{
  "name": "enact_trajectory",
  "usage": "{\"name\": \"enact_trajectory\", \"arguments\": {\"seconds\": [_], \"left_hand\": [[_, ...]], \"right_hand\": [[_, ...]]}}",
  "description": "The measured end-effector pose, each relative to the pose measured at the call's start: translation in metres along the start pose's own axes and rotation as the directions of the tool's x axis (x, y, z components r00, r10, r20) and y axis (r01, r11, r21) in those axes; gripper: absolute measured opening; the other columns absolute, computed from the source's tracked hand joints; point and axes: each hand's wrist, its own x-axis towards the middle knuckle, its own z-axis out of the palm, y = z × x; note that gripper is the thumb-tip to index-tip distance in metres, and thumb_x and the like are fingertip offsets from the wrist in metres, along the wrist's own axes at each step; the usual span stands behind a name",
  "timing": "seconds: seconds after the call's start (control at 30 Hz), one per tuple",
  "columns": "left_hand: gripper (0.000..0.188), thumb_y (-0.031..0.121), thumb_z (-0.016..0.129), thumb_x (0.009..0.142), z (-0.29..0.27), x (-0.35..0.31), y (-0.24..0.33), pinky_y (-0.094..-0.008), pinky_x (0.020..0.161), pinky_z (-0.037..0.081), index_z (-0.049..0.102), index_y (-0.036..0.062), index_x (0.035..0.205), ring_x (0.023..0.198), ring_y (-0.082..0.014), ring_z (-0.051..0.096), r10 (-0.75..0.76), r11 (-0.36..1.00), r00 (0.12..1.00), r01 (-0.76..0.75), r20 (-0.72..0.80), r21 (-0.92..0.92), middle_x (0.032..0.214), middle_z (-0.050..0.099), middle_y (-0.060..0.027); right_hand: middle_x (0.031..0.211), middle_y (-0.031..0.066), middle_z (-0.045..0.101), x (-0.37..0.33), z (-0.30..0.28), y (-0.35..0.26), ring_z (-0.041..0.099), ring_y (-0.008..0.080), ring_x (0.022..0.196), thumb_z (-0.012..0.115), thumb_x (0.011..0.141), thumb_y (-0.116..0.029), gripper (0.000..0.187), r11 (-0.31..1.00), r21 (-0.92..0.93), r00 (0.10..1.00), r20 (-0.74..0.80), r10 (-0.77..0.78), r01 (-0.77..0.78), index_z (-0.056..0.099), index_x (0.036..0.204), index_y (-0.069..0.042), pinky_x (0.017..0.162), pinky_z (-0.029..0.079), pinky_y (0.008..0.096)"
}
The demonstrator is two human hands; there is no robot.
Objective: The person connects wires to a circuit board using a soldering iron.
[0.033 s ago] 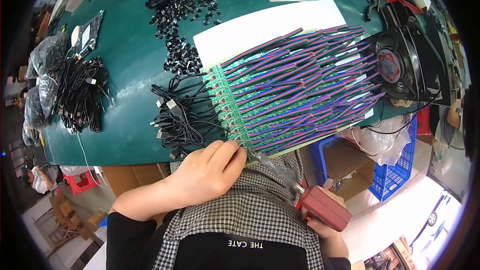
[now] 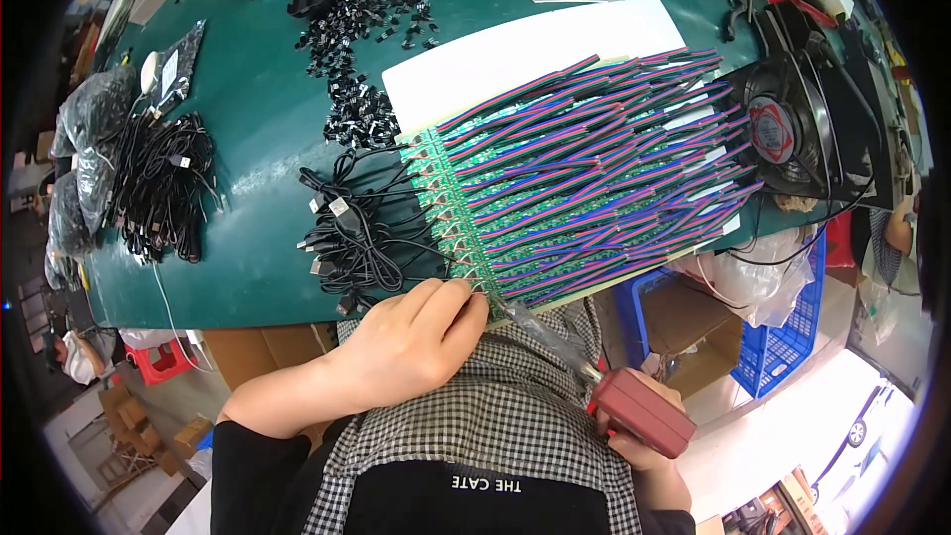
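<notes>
A green circuit board panel (image 2: 466, 208) lies on a white sheet (image 2: 515, 50), with several red, blue and purple ribbon wires (image 2: 614, 159) fanned out from it to the right. My left hand (image 2: 416, 337) rests at the panel's near corner, fingertips pinched on a thin wire end against the board edge. My right hand (image 2: 644, 436), low at my side, grips a soldering iron (image 2: 634, 406) by its red handle. The iron's metal shaft slants up-left, and its tip sits at the board next to my left fingertips.
A tangle of black cables with plugs (image 2: 347, 233) lies left of the panel. Small black parts (image 2: 362, 30) are heaped behind it. Bundled black cables (image 2: 158, 188) and dark bags sit at far left, a black fan (image 2: 783, 129) at right, and a blue crate (image 2: 792, 327) below the green table (image 2: 248, 109).
</notes>
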Motion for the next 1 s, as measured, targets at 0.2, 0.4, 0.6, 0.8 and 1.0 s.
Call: {"name": "enact_trajectory", "arguments": {"seconds": [0.2, 0.4, 0.6, 0.8, 1.0], "left_hand": [[0.034, 0.001, 0.063, 0.062, 0.001, -0.003, -0.002, -0.0256, 0.05, 0.047, 0.061, -0.0053, 0.095, 0.066, -0.0187, 0.055, -0.014, 1.0, 1.0, 0.014, -0.01, -0.005, 0.086, 0.053, -0.0112], [0.034, 0.001, 0.062, 0.062, -0.001, 0.001, 0.001, -0.0259, 0.051, 0.048, 0.062, -0.0052, 0.095, 0.066, -0.0191, 0.055, -0.011, 1.0, 1.0, 0.011, 0.014, 0.007, 0.087, 0.054, -0.0115], [0.035, 0.001, 0.062, 0.062, -0.001, 0.0, 0.002, -0.0263, 0.052, 0.048, 0.062, -0.0053, 0.096, 0.068, -0.0198, 0.056, -0.009, 1.0, 1.0, 0.008, 0.027, 0.025, 0.088, 0.054, -0.0117], [0.032, 0.001, 0.062, 0.062, -0.002, 0.001, 0.002, -0.0282, 0.056, 0.049, 0.062, -0.0045, 0.094, 0.069, -0.0216, 0.057, -0.043, 0.999, 0.999, 0.044, 0.025, -0.032, 0.087, 0.054, -0.0117], [0.022, 0.001, 0.061, 0.066, -0.001, 0.003, -0.005, -0.0291, 0.056, 0.048, 0.06, -0.0016, 0.088, 0.07, -0.0205, 0.055, -0.097, 0.98, 0.995, 0.095, -0.001, -0.175, 0.081, 0.052, -0.0073]], "right_hand": [[0.071, 0.0068, 0.061, 0.007, 0.002, -0.009, 0.058, 0.0159, 0.058, 0.074, 0.069, -0.049, 0.056, 0.994, -0.091, 0.997, 0.059, 0.059, -0.053, 0.063, 0.085, 0.004, 0.054, 0.043, 0.0259], [0.075, 0.0087, 0.068, -0.007, -0.009, 0.002, 0.066, 0.0174, 0.062, 0.082, 0.065, -0.03, 0.071, 0.976, 0.158, 0.985, 0.099, 0.138, -0.153, 0.054, 0.117, 0.01, 0.059, 0.051, 0.0252], [0.069, 0.0054, 0.066, -0.006, -0.008, 0.002, 0.064, 0.0145, 0.058, 0.081, 0.067, -0.027, 0.07, 0.983, 0.149, 0.99, 0.102, 0.096, -0.111, 0.052, 0.119, 0.011, 0.057, 0.049, 0.0233], [0.069, 0.0065, 0.065, -0.01, -0.005, 0.002, 0.063, 0.0142, 0.058, 0.08, 0.068, -0.028, 0.072, 0.943, 0.279, 0.983, 0.049, 0.177, -0.184, 0.051, 0.12, 0.012, 0.057, 0.049, 0.0242], [0.069, 0.0065, 0.064, -0.01, -0.003, -0.001, 0.061, 0.0136, 0.058, 0.079, 0.07, -0.03, 0.072, 0.927, 0.333, 0.984, 0.021, 0.178, -0.175, 0.05, 0.119, 0.014, 0.055, 0.047, 0.0231]]}}
